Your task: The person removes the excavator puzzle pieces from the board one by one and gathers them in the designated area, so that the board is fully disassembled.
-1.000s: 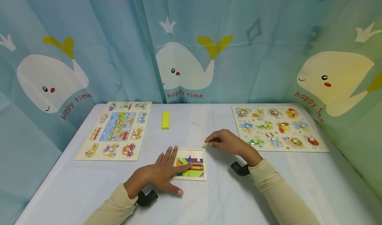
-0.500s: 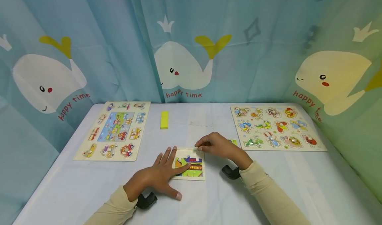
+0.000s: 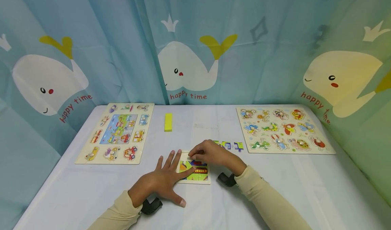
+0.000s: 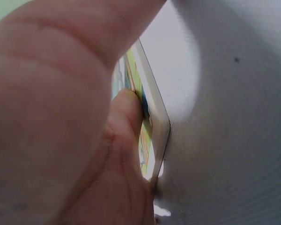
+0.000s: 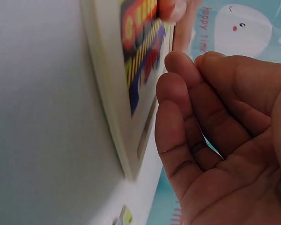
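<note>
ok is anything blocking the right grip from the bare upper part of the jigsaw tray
Nothing visible: the right grip is over that part of the jigsaw tray. The left index finger lies lower, across assembled pieces.

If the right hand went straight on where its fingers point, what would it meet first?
Probably the left hand, whose spread fingers lie ahead of the right hand. Height is unclear, so the puzzle tray might come first.

Your left hand [image 3: 166,182] bars the left side of the puzzle tray [image 3: 200,182], your right hand [image 3: 212,153] its far side. You can pass between the yellow block [image 3: 168,122] and insect board [image 3: 265,136], behind loose pieces [image 3: 226,144].
</note>
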The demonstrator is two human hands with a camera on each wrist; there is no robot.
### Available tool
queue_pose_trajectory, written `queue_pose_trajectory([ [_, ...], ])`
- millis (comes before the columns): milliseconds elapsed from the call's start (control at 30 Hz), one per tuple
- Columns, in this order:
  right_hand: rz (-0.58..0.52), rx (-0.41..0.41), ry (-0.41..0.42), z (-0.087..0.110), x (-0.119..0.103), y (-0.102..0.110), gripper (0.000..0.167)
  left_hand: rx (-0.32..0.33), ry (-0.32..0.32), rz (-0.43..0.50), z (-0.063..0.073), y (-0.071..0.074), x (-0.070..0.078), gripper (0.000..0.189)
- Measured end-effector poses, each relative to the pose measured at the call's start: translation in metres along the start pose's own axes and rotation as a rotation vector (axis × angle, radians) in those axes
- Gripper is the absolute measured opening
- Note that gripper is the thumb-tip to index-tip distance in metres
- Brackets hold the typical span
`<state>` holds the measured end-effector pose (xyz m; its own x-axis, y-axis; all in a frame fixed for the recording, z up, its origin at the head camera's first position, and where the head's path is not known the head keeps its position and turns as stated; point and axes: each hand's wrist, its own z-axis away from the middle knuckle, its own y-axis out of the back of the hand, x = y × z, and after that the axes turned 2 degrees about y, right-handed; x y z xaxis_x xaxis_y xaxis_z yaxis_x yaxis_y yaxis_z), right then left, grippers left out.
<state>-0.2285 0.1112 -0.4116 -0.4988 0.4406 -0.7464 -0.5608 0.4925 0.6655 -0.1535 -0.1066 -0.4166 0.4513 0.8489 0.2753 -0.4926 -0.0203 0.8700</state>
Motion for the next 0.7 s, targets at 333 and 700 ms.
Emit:
queue_pose_trajectory([
  [333, 0.062, -0.035, 0.027, -0.008, -0.007, -0.007, 0.017, 0.004, -0.005, 0.004, 0.001, 0.002, 0.001, 0.102],
  [700, 0.107, -0.021, -0.003, -0.013, -0.013, -0.013, 0.011, 0.001, 0.004, -0.005, 0.000, 0.001, 0.001, 0.102],
])
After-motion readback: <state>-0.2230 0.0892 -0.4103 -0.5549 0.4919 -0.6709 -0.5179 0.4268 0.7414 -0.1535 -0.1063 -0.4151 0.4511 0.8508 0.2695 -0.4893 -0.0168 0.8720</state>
